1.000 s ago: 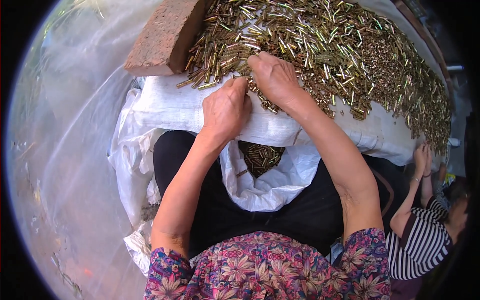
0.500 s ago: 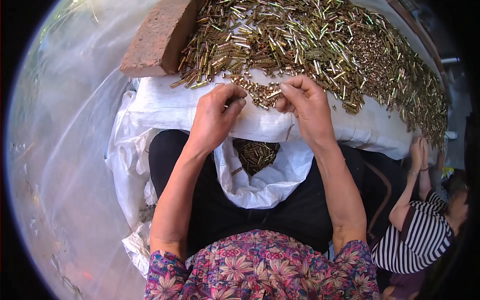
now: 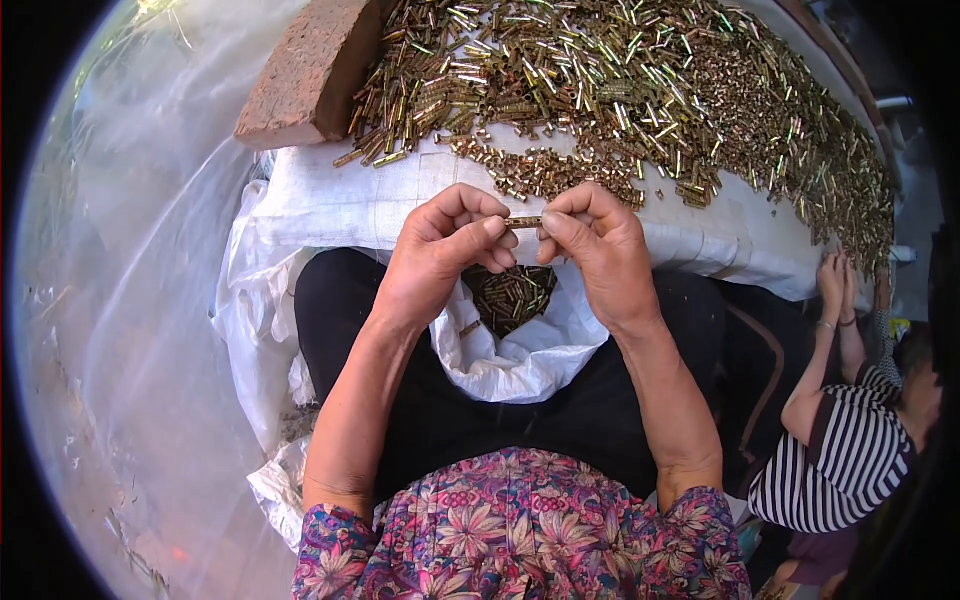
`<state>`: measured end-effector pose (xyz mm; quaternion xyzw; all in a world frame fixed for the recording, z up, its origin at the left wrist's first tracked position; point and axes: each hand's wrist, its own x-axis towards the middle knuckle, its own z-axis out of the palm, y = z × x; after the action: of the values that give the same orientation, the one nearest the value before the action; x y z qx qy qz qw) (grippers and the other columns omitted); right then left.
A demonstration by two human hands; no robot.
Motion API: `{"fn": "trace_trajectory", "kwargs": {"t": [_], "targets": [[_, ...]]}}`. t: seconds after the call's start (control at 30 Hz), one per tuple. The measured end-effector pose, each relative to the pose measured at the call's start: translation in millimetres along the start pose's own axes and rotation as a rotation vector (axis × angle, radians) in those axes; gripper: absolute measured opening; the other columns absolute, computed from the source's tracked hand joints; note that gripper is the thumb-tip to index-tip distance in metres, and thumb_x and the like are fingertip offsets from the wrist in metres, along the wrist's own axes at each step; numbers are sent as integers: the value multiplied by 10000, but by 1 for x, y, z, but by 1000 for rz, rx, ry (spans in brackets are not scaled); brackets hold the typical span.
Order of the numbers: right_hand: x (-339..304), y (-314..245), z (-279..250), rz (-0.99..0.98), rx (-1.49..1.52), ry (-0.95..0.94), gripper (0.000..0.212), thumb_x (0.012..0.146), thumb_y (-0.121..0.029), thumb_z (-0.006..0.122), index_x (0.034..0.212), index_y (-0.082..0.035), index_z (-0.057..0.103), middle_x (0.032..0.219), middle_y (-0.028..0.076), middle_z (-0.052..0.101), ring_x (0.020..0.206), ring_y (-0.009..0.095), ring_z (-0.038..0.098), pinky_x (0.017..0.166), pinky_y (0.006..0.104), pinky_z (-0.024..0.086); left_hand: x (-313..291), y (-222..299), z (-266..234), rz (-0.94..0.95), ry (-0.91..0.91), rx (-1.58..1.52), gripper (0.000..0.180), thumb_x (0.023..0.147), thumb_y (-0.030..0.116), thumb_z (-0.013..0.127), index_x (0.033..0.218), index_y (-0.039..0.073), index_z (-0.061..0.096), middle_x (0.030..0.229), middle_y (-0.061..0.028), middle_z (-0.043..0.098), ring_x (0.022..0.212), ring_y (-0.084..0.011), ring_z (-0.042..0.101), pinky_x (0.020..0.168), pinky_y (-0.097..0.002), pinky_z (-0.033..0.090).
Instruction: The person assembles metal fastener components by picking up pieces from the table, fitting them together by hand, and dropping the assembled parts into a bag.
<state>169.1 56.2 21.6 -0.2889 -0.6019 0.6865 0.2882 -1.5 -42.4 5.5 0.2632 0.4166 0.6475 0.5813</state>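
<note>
A small brass-coloured metal tube [image 3: 523, 223] is held level between my two hands, above the near edge of the white cloth-covered table [image 3: 340, 205]. My left hand [image 3: 445, 245] pinches its left end between thumb and fingers. At the other end, the thumb and fingertips of my right hand [image 3: 600, 250] are closed on it. Just beyond my hands lies a strip of short brass-coloured pieces [image 3: 540, 172]. Below them, between my knees, a white woven sack [image 3: 530, 380] gapes, with many similar tubes [image 3: 512, 300] inside.
A large heap of brass-coloured tubes [image 3: 560, 75] spreads over the far side and right of the table. A reddish brick [image 3: 305, 85] lies at the back left. Clear plastic sheeting [image 3: 150, 250] hangs at left. Another person's hands [image 3: 838, 285] are at the table's right edge.
Both hands have come together and nearer to me, over the table edge. The tube now spans between them; before, the hands were apart, the right one beside the short pieces.
</note>
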Motion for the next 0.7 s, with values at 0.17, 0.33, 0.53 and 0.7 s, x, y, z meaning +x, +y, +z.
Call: {"fn": "trace_trajectory", "kwargs": {"t": [0.17,0.33,0.53,0.7], "targets": [[-7,-1,3,9,46,-2,65,935,-78,599,958,-24,573,800,37,614,707,107,616,677,244,510,-3,-3,1,40,-28,-29,131,935,111,620,998,0,587,818,-77,668,702,-127,660,635,-226,529],[-12,3,3,35,65,-15,55,934,-64,589,956,-19,565,806,49,616,712,121,621,679,255,520,-8,-5,5,82,14,26,124,931,113,630,970,6,580,787,-59,656,672,-105,637,615,-218,512],[-19,10,-11,158,230,-175,65,918,-63,603,924,-15,561,763,72,620,678,143,623,655,278,528,-15,-4,-5,22,-188,75,155,909,138,671,934,32,561,767,-28,635,633,-71,584,597,-212,486],[-34,5,0,319,576,-304,158,903,-153,652,888,-35,548,753,88,612,603,144,563,584,322,482,-22,-14,-2,-111,-468,-222,242,841,126,743,942,52,536,752,-15,619,617,-69,568,559,-205,462]]}}
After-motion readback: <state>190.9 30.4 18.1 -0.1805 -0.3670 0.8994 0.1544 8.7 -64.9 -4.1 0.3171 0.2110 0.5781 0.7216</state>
